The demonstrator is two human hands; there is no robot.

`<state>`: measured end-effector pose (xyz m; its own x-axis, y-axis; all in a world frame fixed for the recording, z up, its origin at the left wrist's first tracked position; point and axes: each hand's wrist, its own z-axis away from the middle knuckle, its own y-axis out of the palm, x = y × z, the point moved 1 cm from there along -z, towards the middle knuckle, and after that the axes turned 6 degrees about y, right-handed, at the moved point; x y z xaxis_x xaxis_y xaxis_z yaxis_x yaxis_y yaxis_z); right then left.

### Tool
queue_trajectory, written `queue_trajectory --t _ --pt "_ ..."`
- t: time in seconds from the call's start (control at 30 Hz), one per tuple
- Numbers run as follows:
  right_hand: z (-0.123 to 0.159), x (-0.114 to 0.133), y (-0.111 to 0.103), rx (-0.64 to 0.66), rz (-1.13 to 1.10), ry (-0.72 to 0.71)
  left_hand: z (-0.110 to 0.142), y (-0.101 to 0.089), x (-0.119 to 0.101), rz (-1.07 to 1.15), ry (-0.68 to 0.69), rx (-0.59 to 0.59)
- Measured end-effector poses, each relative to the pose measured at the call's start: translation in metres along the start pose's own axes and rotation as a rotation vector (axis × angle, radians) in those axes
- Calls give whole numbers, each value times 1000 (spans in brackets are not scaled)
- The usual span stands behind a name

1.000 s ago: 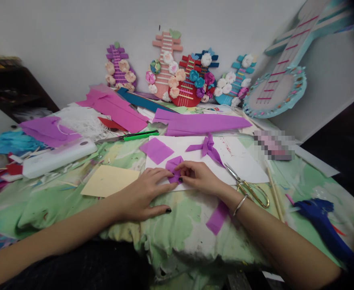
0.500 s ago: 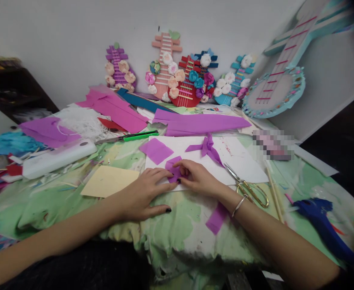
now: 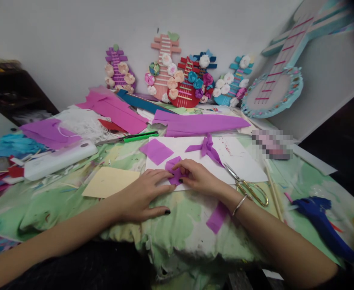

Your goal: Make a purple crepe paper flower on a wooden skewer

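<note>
A small purple piece of crepe paper [image 3: 171, 164] lies on a white sheet [image 3: 240, 161], partly covered by my fingers. My left hand [image 3: 148, 189] rests palm down with fingers stretched, its fingertips on the paper's left edge. Curled over the same piece, my right hand [image 3: 196, 175] has thumb and fingers closed on it; the exact pinch is partly hidden. Just beyond is a flat purple square [image 3: 157, 151]. A twisted purple paper shape [image 3: 207, 149] sits farther right. Gold-handled scissors [image 3: 251, 192] lie beside my right wrist, and a purple strip [image 3: 217, 217] is below it.
A blue glue gun [image 3: 322, 221] lies at the right. A cream card [image 3: 109, 182] is left of the sheet, with a green cutter [image 3: 140, 137] behind. A long purple paper strip [image 3: 201, 123] and several decorated model instruments [image 3: 187, 90] stand farther back.
Both hands stay at the small purple paper. The right thumb has shifted slightly; otherwise only a slight camera shift shows.
</note>
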<state>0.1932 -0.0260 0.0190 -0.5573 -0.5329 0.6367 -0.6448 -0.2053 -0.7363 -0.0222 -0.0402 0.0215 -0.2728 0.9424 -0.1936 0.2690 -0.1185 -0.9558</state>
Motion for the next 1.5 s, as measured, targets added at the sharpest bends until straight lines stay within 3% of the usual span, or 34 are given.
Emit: queue_trajectory --t 0.27,0.5,0.73,1.17,1.5 --pt "5 -6 -10 36 73 11 0 -1 0 -21 -6 2" --pt "14 -2 -14 -90 131 -73 0 1 1 -98 -2 11" --pt "20 6 -11 84 148 -184 -1 0 0 -99 -20 25" --pt "23 20 -18 176 243 -221 1 -3 6 32 -28 18" --pt "23 25 -15 207 350 -204 -23 5 19 182 -278 -212"
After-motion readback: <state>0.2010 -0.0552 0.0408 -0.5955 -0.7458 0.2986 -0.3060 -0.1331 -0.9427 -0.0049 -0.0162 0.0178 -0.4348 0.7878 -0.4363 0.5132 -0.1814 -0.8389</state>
